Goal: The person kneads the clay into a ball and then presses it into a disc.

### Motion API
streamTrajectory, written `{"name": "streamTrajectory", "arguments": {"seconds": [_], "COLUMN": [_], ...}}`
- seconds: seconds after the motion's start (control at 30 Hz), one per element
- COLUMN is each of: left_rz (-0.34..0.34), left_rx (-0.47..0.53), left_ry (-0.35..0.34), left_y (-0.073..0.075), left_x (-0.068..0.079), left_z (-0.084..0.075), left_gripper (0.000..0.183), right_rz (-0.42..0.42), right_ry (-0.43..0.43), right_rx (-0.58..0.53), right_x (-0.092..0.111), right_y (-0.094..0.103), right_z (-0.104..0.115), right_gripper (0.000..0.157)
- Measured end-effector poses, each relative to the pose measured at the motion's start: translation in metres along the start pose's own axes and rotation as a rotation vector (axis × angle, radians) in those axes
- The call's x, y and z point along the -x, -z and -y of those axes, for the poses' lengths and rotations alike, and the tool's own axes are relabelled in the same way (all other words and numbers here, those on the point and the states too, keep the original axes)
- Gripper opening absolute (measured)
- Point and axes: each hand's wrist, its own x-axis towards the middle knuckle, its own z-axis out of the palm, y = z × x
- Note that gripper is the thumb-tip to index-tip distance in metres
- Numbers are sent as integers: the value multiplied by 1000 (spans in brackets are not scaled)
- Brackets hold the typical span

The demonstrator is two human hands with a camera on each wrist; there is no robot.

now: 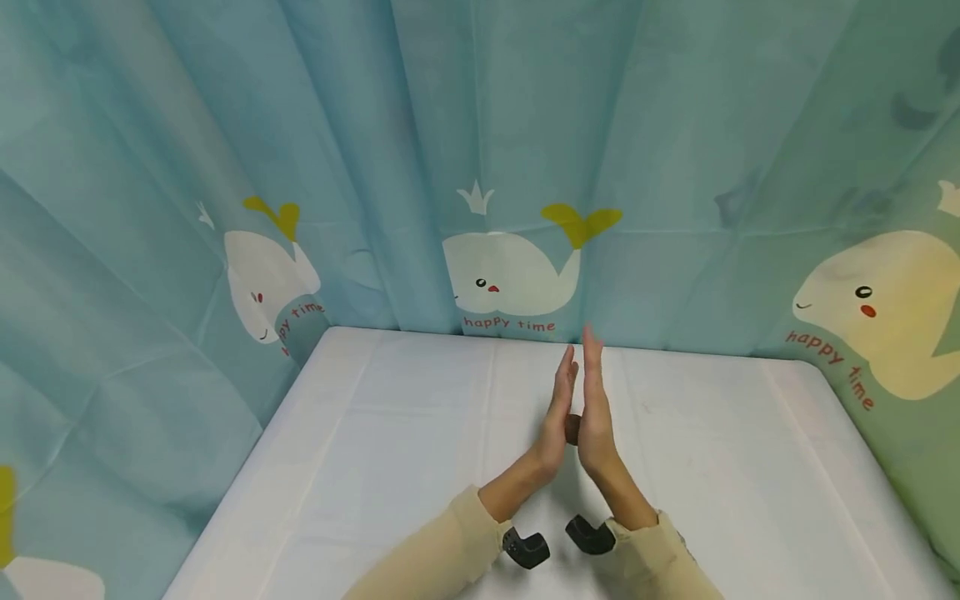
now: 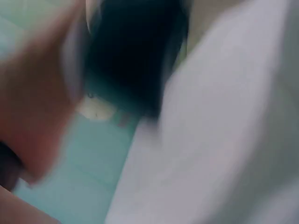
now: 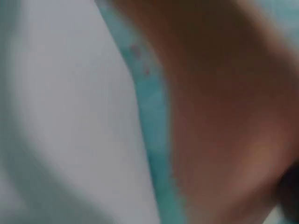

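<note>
Between the two palms sits a small brown, rounded object [image 1: 573,429], whose exact kind I cannot tell. My left hand [image 1: 553,429] presses it from the left with straight fingers pointing up and away. Opposite, my right hand [image 1: 596,417] lies flat against its other side, its fingers also straight. The palms face each other above the white table, and most of the object is hidden by them. In the left wrist view the dark object [image 2: 7,168] shows blurred at the left edge; in the right wrist view a dark object [image 3: 290,189] shows at the right edge.
Below the hands is a white table [image 1: 405,433]. A blue-green curtain [image 1: 360,150] with printed whales hangs around its back and sides. Black wrist cameras [image 1: 527,548] stick out from both beige sleeves [image 1: 442,550], close to each other.
</note>
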Motion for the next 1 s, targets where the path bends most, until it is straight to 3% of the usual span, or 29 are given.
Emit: {"name": "streamTrajectory", "arguments": {"seconds": [0.13, 0.27, 0.4, 0.53, 0.67, 0.83, 1.0], "left_rz": [14, -21, -64, 1, 56, 18, -44], "left_rx": [17, 5, -41, -52, -3, -20, -86], "left_ry": [-61, -66, -64, -69, -107, -132, -108], "left_y": [-3, 2, 6, -2, -13, -9, 2], "left_x": [2, -5, -14, -3, 9, -3, -16], "left_z": [-8, -16, -9, 0, -11, -26, -9], "left_gripper": [63, 65, 61, 59, 60, 63, 60], "right_rz": [-1, 26, 35, -7, -45, 12, 39], "right_ry": [-83, -134, -46, 45, -5, -43, 19], "right_rx": [-30, -93, -87, -91, -166, -210, -222], "right_x": [-6, 11, 21, 9, -7, 4, 17], "right_y": [8, -1, -10, 0, 15, 9, -4], "right_z": [-18, -24, -13, -4, -8, -17, -4], "right_gripper": [54, 55, 56, 55, 53, 55, 55]}}
